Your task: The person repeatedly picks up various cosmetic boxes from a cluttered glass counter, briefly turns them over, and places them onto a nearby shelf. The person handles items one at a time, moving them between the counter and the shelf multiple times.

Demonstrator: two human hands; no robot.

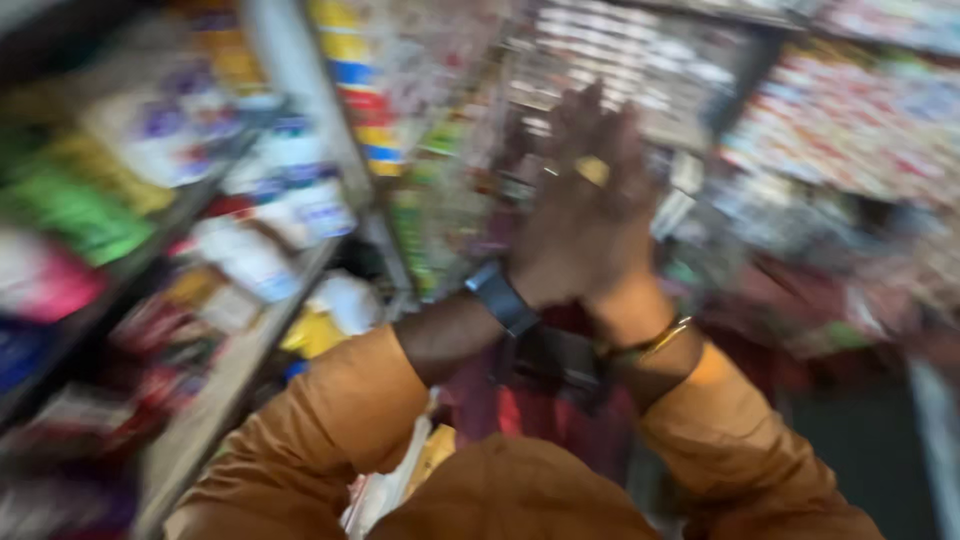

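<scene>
My two hands are raised together in front of me, palm against palm, with the fingers pointing up. My left hand has a dark wristband on its wrist. My right hand wears a gold ring and a gold bangle. I see nothing held in either hand. Both arms are in orange-brown sleeves. The whole view is blurred by motion.
Shop shelves on the left carry packets and bottles in many colours. Hanging strips of small packets fill the wall ahead, and more packaged goods are stacked at the right. A red bundle lies below my wrists.
</scene>
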